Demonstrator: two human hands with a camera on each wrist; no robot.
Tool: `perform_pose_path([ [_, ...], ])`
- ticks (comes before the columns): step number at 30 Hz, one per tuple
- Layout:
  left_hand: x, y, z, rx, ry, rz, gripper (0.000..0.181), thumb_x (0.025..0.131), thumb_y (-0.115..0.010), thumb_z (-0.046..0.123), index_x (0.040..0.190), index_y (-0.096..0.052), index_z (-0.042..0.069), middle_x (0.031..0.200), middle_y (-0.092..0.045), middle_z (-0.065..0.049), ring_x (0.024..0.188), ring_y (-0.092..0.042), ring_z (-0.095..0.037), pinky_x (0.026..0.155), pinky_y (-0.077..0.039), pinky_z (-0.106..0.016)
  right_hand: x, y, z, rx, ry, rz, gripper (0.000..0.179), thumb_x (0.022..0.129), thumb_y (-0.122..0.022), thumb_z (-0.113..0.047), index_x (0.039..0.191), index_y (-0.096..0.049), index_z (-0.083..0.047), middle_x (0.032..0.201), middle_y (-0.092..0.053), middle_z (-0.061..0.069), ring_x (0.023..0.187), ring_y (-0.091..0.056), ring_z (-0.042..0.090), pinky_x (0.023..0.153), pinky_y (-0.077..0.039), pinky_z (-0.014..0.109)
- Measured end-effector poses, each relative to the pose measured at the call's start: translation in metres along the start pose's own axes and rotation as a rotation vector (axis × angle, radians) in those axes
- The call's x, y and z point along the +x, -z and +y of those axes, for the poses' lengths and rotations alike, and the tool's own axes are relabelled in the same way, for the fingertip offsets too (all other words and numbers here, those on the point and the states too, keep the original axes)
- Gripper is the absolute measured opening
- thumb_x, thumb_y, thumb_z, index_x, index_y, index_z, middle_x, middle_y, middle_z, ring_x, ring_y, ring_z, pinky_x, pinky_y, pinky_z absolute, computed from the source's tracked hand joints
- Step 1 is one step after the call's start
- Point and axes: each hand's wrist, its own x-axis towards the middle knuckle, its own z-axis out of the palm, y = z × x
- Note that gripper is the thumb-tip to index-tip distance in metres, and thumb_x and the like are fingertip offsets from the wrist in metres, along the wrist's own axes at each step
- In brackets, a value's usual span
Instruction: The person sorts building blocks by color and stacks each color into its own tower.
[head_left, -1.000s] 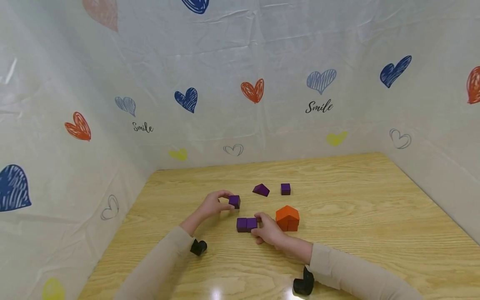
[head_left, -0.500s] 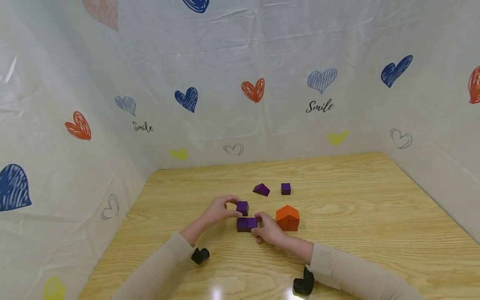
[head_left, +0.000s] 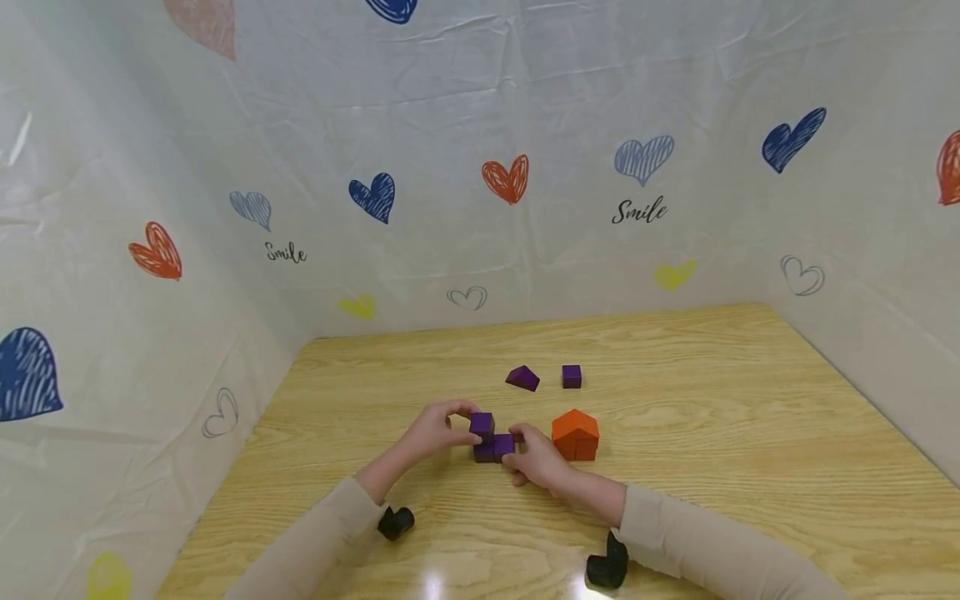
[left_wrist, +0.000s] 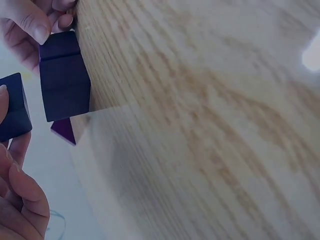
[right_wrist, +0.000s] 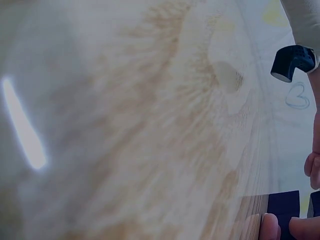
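My left hand (head_left: 437, 432) pinches a purple cube (head_left: 482, 426) between thumb and fingers. That cube hangs just over the left one (head_left: 483, 454) of two purple cubes standing side by side on the table; a narrow gap shows between them in the left wrist view. With thumb and fingers, my right hand (head_left: 543, 462) grips the right cube (head_left: 503, 447) of the pair. In the right wrist view its fingertips (right_wrist: 270, 227) lie against the dark cube (right_wrist: 284, 202), and the held cube is only partly visible at the edge.
An orange house-shaped block stack (head_left: 575, 437) stands just right of my right hand. Farther back lie a purple wedge-like block (head_left: 522, 378) and another purple cube (head_left: 572, 377). The wooden table (head_left: 697, 400) is bounded by a sheet printed with hearts (head_left: 506, 179).
My left hand has carried its purple cube rightward and toward me, from behind the pair to just over the left cube. My right hand stays in place on the right cube.
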Motion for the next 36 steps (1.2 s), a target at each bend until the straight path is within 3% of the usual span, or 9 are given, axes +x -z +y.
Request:
perform_pose_path([
  [8,-0.006,-0.002,-0.004,0.001,0.006,0.006,0.03,0.075,-0.076,0.023,0.101,-0.065,0.014,0.103,-0.064,-0.004,0.088,-0.053,-0.025,0.061,-0.035,-0.025,0.002,0.0,0.0,-0.012,0.0,0.01,0.049,0.086,-0.058,0.001,0.13,-0.037,0.01,0.107,-0.05,0.019,0.056,-0.054,0.013,0.055,-0.052,0.029],
  [17,-0.009,-0.009,-0.007,-0.006,0.051,-0.004,0.032,0.075,-0.076,0.022,0.103,-0.064,0.014,0.104,-0.063,-0.005,0.058,-0.038,-0.011,0.053,-0.033,-0.023,0.002,0.0,0.001,-0.015,0.001,0.014,0.049,0.086,-0.058,0.001,0.129,-0.037,0.01,0.111,-0.048,0.02,0.056,-0.054,0.013,0.055,-0.052,0.029],
  [21,-0.009,-0.01,-0.008,-0.015,0.041,0.003,0.033,0.075,-0.076,0.021,0.104,-0.063,0.012,0.103,-0.063,-0.006,0.057,-0.036,-0.011,0.052,-0.033,-0.022,0.002,-0.001,0.002,-0.008,0.003,0.013,0.048,0.086,-0.058,0.002,0.129,-0.037,0.01,0.113,-0.047,0.021,0.056,-0.054,0.013,0.055,-0.052,0.029],
  [31,-0.011,-0.011,-0.014,0.002,0.042,-0.02,0.044,0.075,-0.076,0.021,0.114,-0.061,0.008,0.104,-0.064,-0.007,0.088,-0.053,-0.018,0.064,-0.038,-0.026,0.002,-0.002,0.002,-0.012,-0.012,0.012,0.049,0.086,-0.058,0.001,0.13,-0.037,0.009,0.115,-0.047,0.021,0.057,-0.054,0.013,0.055,-0.052,0.029],
  [36,-0.011,-0.013,-0.018,0.02,0.039,-0.05,0.049,0.076,-0.075,0.021,0.119,-0.059,0.004,0.103,-0.064,-0.01,0.09,-0.054,-0.019,0.063,-0.04,-0.026,0.002,-0.002,0.002,-0.015,-0.016,0.014,0.049,0.086,-0.058,0.0,0.13,-0.037,0.008,0.116,-0.047,0.021,0.057,-0.055,0.013,0.055,-0.052,0.029],
])
